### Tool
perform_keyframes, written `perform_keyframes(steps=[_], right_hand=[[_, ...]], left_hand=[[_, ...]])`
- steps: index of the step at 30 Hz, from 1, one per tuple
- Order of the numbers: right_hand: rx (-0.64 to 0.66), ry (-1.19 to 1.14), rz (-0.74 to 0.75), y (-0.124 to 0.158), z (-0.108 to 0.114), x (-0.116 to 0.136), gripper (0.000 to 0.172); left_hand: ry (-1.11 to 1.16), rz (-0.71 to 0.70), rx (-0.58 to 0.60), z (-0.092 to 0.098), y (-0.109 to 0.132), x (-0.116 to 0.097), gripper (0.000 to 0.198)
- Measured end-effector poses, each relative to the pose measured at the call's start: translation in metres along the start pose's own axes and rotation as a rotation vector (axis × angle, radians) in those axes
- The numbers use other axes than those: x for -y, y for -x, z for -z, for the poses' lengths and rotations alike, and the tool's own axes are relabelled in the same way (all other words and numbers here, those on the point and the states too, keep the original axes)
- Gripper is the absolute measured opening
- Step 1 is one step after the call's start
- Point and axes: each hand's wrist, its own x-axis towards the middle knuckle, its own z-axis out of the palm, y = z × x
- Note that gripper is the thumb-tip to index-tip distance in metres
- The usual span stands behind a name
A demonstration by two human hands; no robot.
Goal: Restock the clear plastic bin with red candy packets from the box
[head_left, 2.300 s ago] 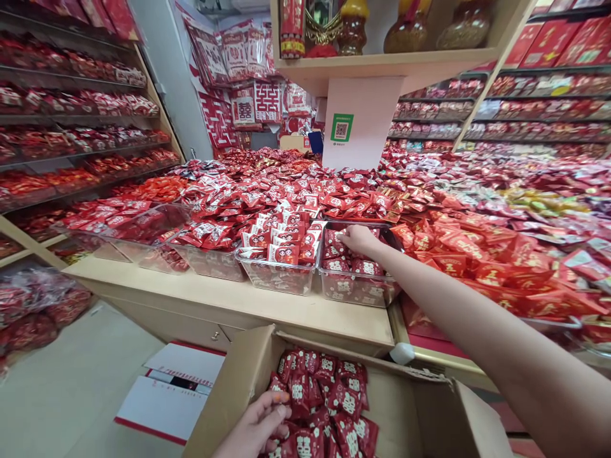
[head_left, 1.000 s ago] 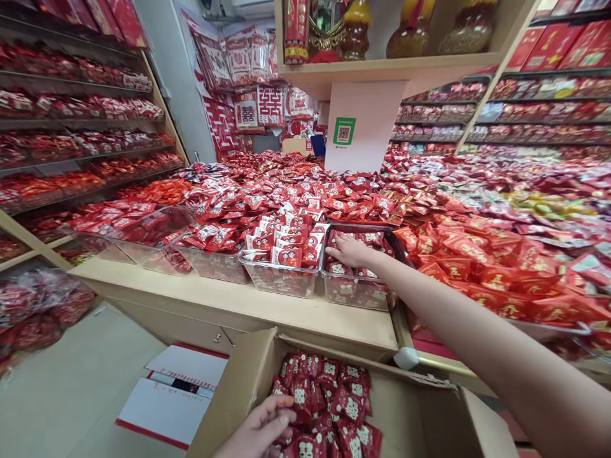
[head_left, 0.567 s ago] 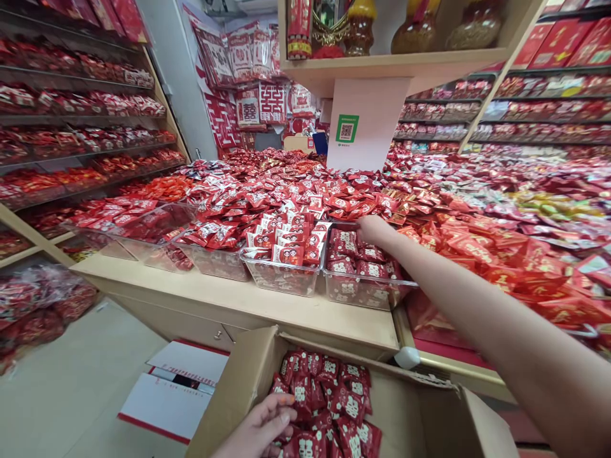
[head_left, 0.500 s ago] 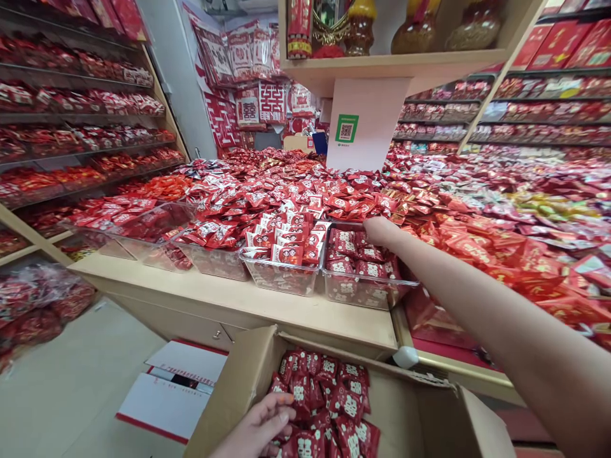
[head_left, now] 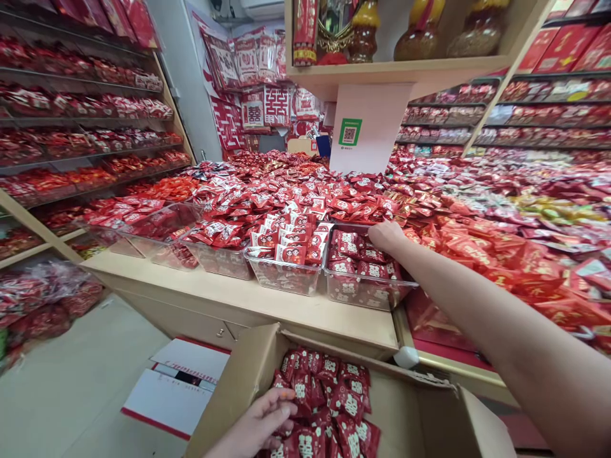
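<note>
My right hand reaches over the back right of a clear plastic bin of dark red packets. Its fingers point down and are mostly hidden, so what they hold cannot be made out. My left hand is in an open cardboard box below, fingers apart and resting against the left side of a pile of similar dark red packets with white characters. Just left of the first bin stands another clear bin with red and white packets standing in rows.
More clear bins line the wooden counter to the left. Heaps of red packets spread behind and right. A post with a QR sign holds up a shelf. A white carton lies on the floor.
The view has shifted slightly. My right hand has moved a little to the right and its back shows more. My left hand has hardly moved.
</note>
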Motion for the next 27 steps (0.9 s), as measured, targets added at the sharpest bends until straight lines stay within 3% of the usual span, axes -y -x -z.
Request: perform_keyframes(steps=[3, 5, 7, 9, 11, 14, 17, 20, 22, 27], right_hand=[[-0.087, 0.005, -0.03, 0.023, 0.023, -0.002, 0.025], [-0.199, -0.02, 0.011, 0.058, 0.038, 0.007, 0.025], [-0.294, -0.11, 0.143, 0.107, 0.047, 0.024, 0.031], [-0.348, -0.24, 0.282, 0.159, 0.045, 0.046, 0.037], [-0.381, -0.411, 0.393, 0.204, 0.036, 0.064, 0.038], [-0.394, -0.794, 0.392, 0.246, 0.018, 0.077, 0.036], [-0.338, -1.342, 0.171, 0.262, 0.002, 0.077, 0.035], [-0.137, -1.815, -0.045, 0.266, -0.008, 0.076, 0.024], [-0.037, -1.946, -0.099, 0.267, -0.012, 0.076, 0.023], [-0.03, -2.111, -0.145, 0.273, -0.015, 0.076, 0.025]], left_hand=[[0.031, -0.063, 0.0, -0.011, 0.0, -0.01, 0.038], [0.075, -0.152, -0.009, -0.03, 0.003, -0.029, 0.039], [0.204, -0.274, 0.005, -0.057, 0.01, -0.056, 0.041], [0.358, -0.403, 0.072, -0.084, 0.017, -0.083, 0.043], [0.405, -0.434, 0.173, -0.107, 0.022, -0.103, 0.037], [0.405, -0.448, 0.168, -0.127, 0.022, -0.109, 0.028], [0.371, -0.435, 0.123, -0.136, 0.02, -0.102, 0.023], [0.312, -0.447, 0.077, -0.142, 0.019, -0.096, 0.023], [0.245, -0.468, 0.053, -0.145, 0.018, -0.096, 0.023], [0.09, -0.515, 0.066, -0.143, 0.022, -0.098, 0.048]])
